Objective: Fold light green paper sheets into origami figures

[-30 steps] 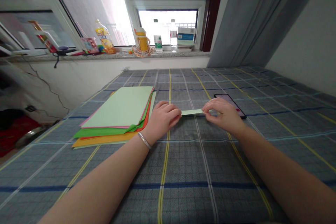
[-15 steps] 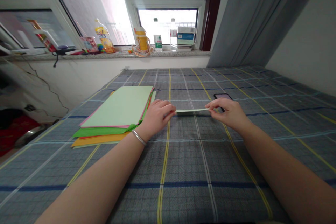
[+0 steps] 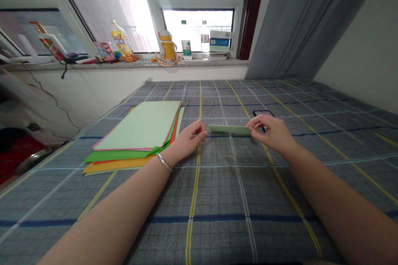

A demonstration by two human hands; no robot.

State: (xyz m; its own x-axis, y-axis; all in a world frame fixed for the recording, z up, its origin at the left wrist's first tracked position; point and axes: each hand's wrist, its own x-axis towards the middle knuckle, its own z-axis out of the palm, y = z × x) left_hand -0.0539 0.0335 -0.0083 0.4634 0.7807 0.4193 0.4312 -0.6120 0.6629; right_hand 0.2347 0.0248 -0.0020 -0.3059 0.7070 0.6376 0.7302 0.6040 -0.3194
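Your right hand pinches the right end of a pale green paper strip over the plaid cloth. Your left hand, its pinch narrow, is by the strip's blurred left end; whether it touches, I cannot tell. A coloured paper stack lies left; a phone lies beyond your right hand.

strip: pale green | paper stack: pale green, pink, green, orange | cloth: grey plaid, yellow-white-blue lines

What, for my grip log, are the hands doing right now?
Left hand: partly curled; whether it grips anything cannot be told.
Right hand: closed, holding the green paper strip.
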